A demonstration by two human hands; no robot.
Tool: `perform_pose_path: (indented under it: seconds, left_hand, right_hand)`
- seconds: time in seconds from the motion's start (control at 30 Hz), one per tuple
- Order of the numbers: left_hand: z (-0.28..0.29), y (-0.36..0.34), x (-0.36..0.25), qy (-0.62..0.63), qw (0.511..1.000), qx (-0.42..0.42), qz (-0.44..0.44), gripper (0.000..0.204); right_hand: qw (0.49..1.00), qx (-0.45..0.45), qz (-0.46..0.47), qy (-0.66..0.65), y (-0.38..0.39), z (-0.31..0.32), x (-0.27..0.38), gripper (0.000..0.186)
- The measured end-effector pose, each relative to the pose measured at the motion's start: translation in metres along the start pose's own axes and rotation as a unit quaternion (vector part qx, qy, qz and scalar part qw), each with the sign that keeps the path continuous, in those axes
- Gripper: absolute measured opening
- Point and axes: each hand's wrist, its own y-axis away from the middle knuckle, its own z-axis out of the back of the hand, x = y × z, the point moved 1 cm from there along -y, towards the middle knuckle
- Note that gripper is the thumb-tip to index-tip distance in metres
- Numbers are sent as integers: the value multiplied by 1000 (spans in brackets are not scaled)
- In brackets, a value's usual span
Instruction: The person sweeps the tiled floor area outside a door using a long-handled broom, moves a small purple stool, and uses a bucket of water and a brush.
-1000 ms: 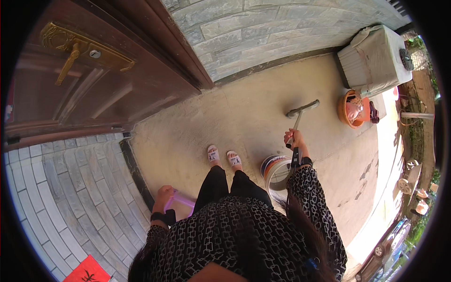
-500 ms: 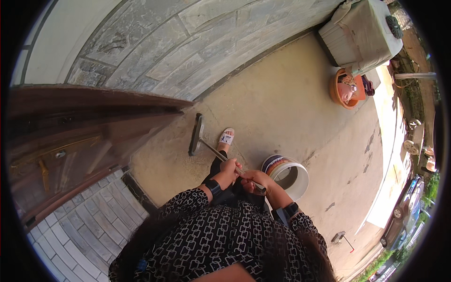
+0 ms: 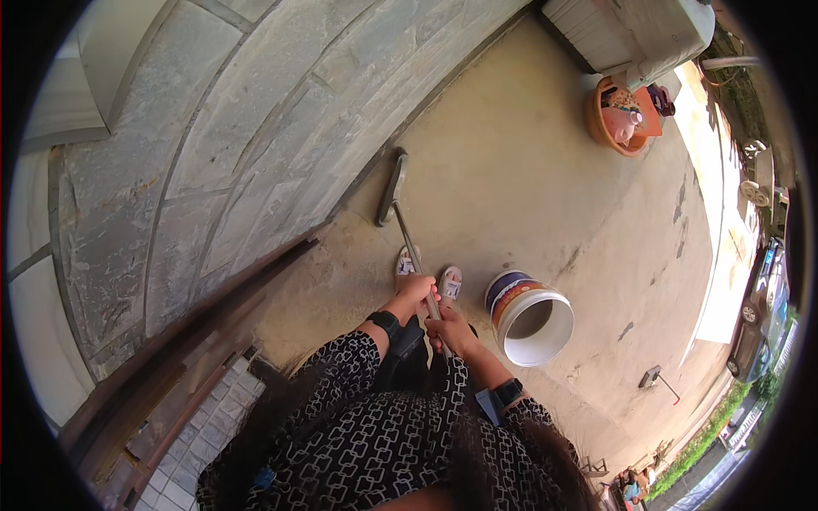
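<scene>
Both of my hands are closed round the long handle of a push broom (image 3: 406, 232). My left hand (image 3: 416, 289) grips it ahead of my right hand (image 3: 452, 330), which is closer to my body. The dark, narrow broom head (image 3: 393, 187) rests on the floor near the foot of the stone wall, just beyond my left foot. To the right of my hands stands a white bucket (image 3: 535, 328) with a coloured band round its side, its mouth facing up. Bristles on the broom head cannot be made out.
A grey stone wall (image 3: 213, 162) and a brown door (image 3: 170, 383) run along the left. Far right, an orange basin (image 3: 607, 128) holding a pink item stands beside a covered box (image 3: 626, 38). A small grey tool with a red-ended stick (image 3: 653, 376) lies at right. Cars (image 3: 761, 294) stand outside.
The broom head has moved forward and right, away from the door and along the wall's foot. My body has turned left, and both feet now show. My hands keep their grip.
</scene>
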Motion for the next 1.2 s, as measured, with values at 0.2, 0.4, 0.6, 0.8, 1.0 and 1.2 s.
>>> perform_pose_path:
  seconds: [0.2,0.4,0.6,0.8,1.0,1.2]
  left_hand:
    - [-34,21,-14,-43,995,-82,-24,7]
    - [-75,-38,-51,-18,994,-94,-49,9]
    - [-177,-59,-104,-140,990,7,-18,8]
    - [-247,-33,-115,-132,988,44,-65,20]
    - [-303,-34,-146,-201,977,-53,-45,40]
    - [-375,-73,-136,-355,934,14,-35,40]
  right_hand:
    - [981,78,-37,-172,27,31,28,15]
    - [990,97,-47,-86,-23,100,61,13]
    - [986,-16,43,-160,-11,163,99,13]
    - [987,-24,106,-115,46,204,141,15]
    - [977,77,81,-181,-20,284,161,7]
    - [920,-20,55,-387,2,334,149,4]
